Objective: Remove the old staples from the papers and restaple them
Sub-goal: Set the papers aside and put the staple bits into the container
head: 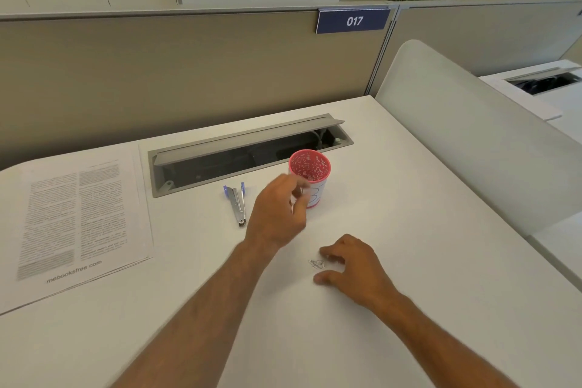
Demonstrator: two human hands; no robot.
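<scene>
A stack of printed papers (pixel 78 220) lies at the left of the white desk (pixel 409 309). A small metal stapler with blue ends (pixel 236 203) rests in the middle of the desk. A red cup (pixel 310 175) stands just right of it, with several small metal bits inside. My left hand (pixel 277 214) hovers in front of the cup, fingers pinched together; a thin metal piece seems to be between them, blurred. My right hand (pixel 349 264) rests on the desk with fingers spread around a small heap of loose staples (pixel 316 264).
An open grey cable tray (pixel 248 151) is sunk into the desk behind the stapler and cup. A beige partition with a sign reading 017 (pixel 354 21) closes the back. A white curved divider (pixel 472 135) bounds the right side.
</scene>
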